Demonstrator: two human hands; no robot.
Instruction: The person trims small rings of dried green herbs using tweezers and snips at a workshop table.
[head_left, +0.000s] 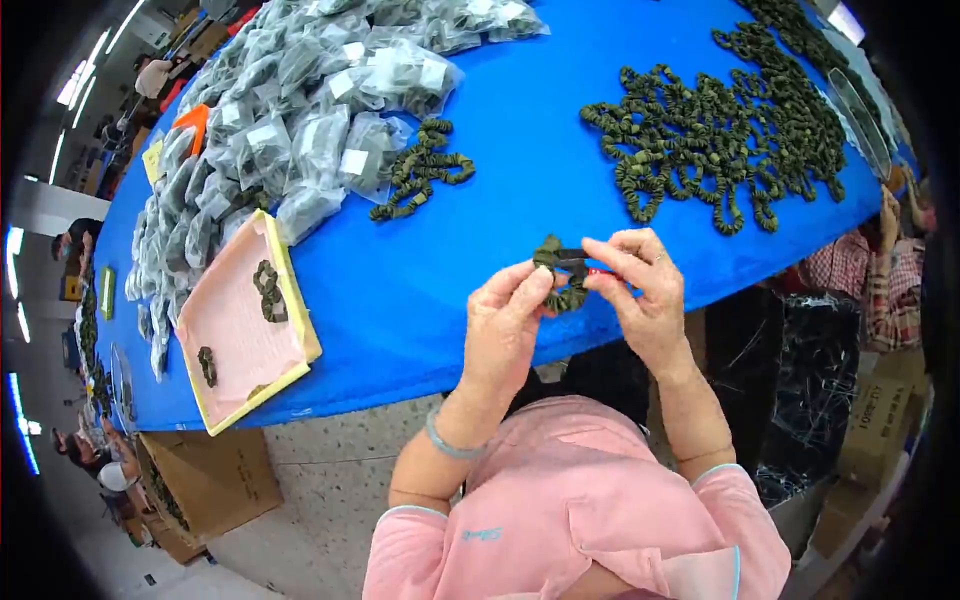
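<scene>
I am pinching a dark green scrunchie [563, 273] between both hands, my left hand [503, 330] gripping its near-left edge and my right hand [645, 290] its right, its loop stretching crosswise between my fingertips.

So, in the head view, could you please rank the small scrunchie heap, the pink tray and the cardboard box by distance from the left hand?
1. Small scrunchie heap, up the blue table beyond the left hand.
2. Pink tray, to its left at the table edge.
3. Cardboard box, lower left on the floor.
</scene>
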